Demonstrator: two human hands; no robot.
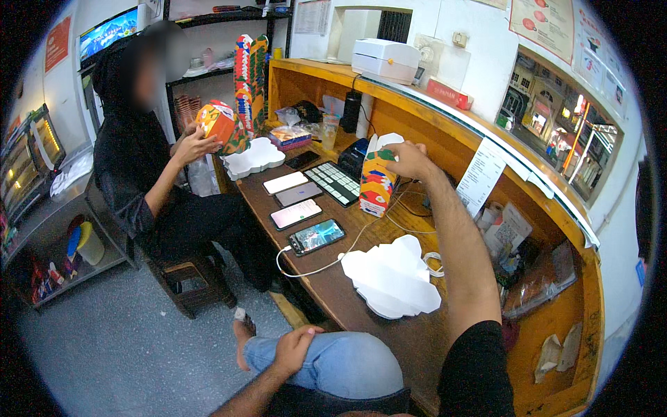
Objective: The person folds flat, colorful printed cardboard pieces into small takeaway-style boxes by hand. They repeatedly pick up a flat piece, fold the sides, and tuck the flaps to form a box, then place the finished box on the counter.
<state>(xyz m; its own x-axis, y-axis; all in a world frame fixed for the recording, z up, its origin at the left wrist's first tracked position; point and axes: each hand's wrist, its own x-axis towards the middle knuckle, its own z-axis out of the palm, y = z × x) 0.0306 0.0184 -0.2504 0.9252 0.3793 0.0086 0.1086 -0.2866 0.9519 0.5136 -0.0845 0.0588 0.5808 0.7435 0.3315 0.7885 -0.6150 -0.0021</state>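
Note:
My right hand reaches across the table, its fingers closed on the upper part of a patterned cardboard box in orange, green and white. That box stands upright beside the keyboard, with a white flap showing at its top. On my jeans-covered knee rests my left hand, holding nothing, its fingers laid out over the leg. A stack of flat white carton blanks lies on the table in front of me. To the left, a person in black holds a folded box of a similar pattern in both hands.
Several phones lie along the table's left edge, one with a white cable. Behind them is a keyboard. More white blanks lie near the person, beside tall stacks of patterned boxes. A label printer sits on the ledge.

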